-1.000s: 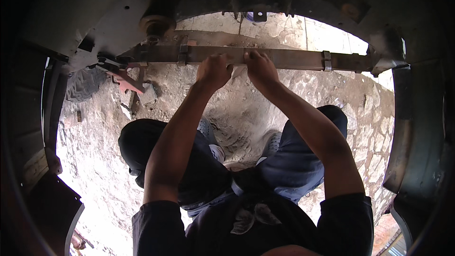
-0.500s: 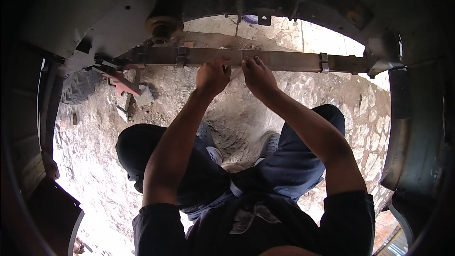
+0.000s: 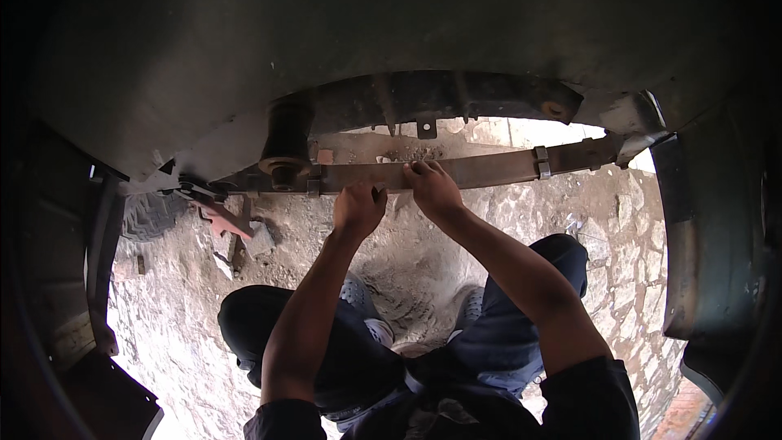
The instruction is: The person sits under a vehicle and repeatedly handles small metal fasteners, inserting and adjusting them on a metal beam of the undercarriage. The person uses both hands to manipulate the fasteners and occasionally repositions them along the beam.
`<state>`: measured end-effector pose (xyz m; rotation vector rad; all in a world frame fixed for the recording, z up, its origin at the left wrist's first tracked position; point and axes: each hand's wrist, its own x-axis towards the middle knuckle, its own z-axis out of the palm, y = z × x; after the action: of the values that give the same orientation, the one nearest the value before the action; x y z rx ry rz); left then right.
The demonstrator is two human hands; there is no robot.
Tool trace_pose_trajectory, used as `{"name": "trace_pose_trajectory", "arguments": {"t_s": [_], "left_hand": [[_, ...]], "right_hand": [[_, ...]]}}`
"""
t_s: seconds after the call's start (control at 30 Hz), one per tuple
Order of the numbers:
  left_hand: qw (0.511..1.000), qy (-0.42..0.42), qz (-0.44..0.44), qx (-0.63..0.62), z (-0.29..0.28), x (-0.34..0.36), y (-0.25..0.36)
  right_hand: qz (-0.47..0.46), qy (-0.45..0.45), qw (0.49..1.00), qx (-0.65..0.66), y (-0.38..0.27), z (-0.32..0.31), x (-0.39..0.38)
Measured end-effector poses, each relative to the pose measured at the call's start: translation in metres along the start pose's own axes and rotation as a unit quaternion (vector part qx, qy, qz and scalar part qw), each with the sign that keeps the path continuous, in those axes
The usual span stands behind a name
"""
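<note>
Two bare hands meet at the middle of a long brown bar.

The long brown bar [image 3: 489,170] goes from side to side in front of the person's knees. The left hand [image 3: 358,210] is curled at its near edge. The right hand [image 3: 433,190] is just beside it, with bent fingers over the bar. I cannot tell if either one holds something small, because the fingers hide it. The hands may be at the middle because both arms reach there easily. A metal clip [image 3: 542,161] goes around the bar, maybe to keep its flat parts together. A red stand [image 3: 221,218] is near the left end, beside a gray stone [image 3: 261,239].
</note>
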<state>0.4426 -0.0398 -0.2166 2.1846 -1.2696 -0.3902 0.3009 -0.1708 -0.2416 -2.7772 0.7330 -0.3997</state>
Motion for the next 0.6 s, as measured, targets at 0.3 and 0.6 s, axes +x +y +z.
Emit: {"name": "trace_pose_trajectory", "arguments": {"t_s": [0.3, 0.6], "left_hand": [[0.999, 0.036, 0.033, -0.006, -0.007, -0.004, -0.006], [0.998, 0.038, 0.039, -0.016, -0.012, -0.01, -0.005]], "right_hand": [[-0.002, -0.024, 0.999, -0.037, -0.006, 0.007, -0.004], [-0.033, -0.034, 0.997, -0.061, -0.015, 0.003, -0.034]]}}
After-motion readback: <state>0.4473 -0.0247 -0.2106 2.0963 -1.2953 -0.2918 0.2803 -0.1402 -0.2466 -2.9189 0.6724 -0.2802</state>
